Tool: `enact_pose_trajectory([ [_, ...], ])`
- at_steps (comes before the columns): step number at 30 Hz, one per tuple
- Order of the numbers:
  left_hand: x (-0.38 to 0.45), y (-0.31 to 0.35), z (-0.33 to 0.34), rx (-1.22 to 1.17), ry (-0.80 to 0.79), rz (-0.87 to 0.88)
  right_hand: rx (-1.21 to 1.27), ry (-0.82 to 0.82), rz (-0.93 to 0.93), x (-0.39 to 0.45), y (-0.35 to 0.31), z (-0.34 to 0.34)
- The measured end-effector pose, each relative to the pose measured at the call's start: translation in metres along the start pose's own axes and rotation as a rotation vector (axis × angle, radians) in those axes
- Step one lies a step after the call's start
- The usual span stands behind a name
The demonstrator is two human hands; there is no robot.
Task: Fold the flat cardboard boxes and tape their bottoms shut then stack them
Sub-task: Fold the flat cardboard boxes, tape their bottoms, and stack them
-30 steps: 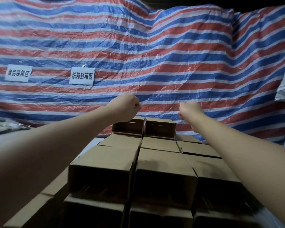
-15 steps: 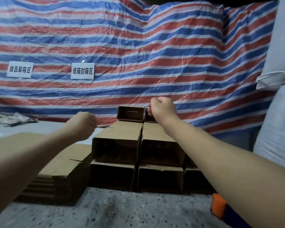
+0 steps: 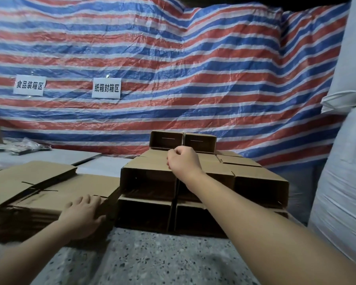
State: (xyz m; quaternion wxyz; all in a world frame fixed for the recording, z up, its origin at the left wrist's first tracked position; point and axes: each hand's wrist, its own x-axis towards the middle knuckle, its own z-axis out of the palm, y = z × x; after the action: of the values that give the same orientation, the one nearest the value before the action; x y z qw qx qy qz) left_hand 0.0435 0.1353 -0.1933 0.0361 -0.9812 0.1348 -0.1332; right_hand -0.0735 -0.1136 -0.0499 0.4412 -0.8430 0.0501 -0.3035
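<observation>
So the pile of flat boxes [image 3: 49, 194] lies at the left, low down on the floor [image 3: 152, 260], and the left hand [image 3: 82, 214] rests on its near right corner with the fingers spread out straight over the top sheet and the thumb down the side. It holds nothing tight yet; I think it is there to peel off the next flat box, because the corner is the easy place to lift one sheet from the rest. Just beside the pile, to the right, stand the folded boxes [image 3: 150, 182], set in neat rows and layers with their open mouths facing the person. They sit close together, touching side to side, so the stack stays steady and does not lean. Two more boxes [image 3: 183, 140] sit on top at the back, showing their taped or slotted ends. The right hand [image 3: 183, 159] hovers over the top of the stack with its fingers curled in; nothing can be seen in it, and I cannot tell if it touches the cardboard below. It looks done with the stack, so the job seems to be at the start of a new box. Behind it all hangs a striped sheet [image 3: 193, 68] in red, white and blue, with two white signs [image 3: 106, 88] stuck on it. A low table [image 3: 49, 156] with a few wrapped things stands at the back left, and a big white bag [image 3: 341, 182] stands at the right, well apart from the left hand.
</observation>
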Motion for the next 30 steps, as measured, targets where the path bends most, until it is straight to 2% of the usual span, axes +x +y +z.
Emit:
enact_pose_trajectory([
  [3, -0.002, 0.003, 0.005, -0.017, 0.078, -0.018, -0.017, -0.013, 0.005, -0.003, 0.004, 0.006],
  [9, -0.003, 0.013, -0.003, -0.036, 0.11, -0.077, -0.052, -0.077, 0.034, -0.007, 0.019, 0.016],
  [11, -0.004, 0.014, -0.006, -0.09, 0.164, -0.095, -0.053, -0.099, 0.046, -0.008, 0.023, 0.018],
  [13, -0.005, 0.011, -0.015, -0.204, 0.311, -0.107, -0.046, -0.111, 0.055, -0.008, 0.024, 0.019],
  [16, -0.004, 0.003, -0.046, -0.321, 0.614, -0.126, -0.046, -0.109, 0.039, -0.007, 0.022, 0.019],
  [19, 0.001, 0.0, -0.09, -0.395, 0.718, -0.152, -0.054, -0.087, 0.007, -0.004, 0.015, 0.017],
  [24, -0.007, 0.017, -0.162, -0.501, 0.983, 0.013, -0.022, -0.012, -0.047, 0.007, -0.009, -0.007],
  [30, -0.03, 0.061, -0.236, -0.679, 1.039, 0.257, 0.167, 0.174, -0.123, 0.029, -0.051, -0.069],
])
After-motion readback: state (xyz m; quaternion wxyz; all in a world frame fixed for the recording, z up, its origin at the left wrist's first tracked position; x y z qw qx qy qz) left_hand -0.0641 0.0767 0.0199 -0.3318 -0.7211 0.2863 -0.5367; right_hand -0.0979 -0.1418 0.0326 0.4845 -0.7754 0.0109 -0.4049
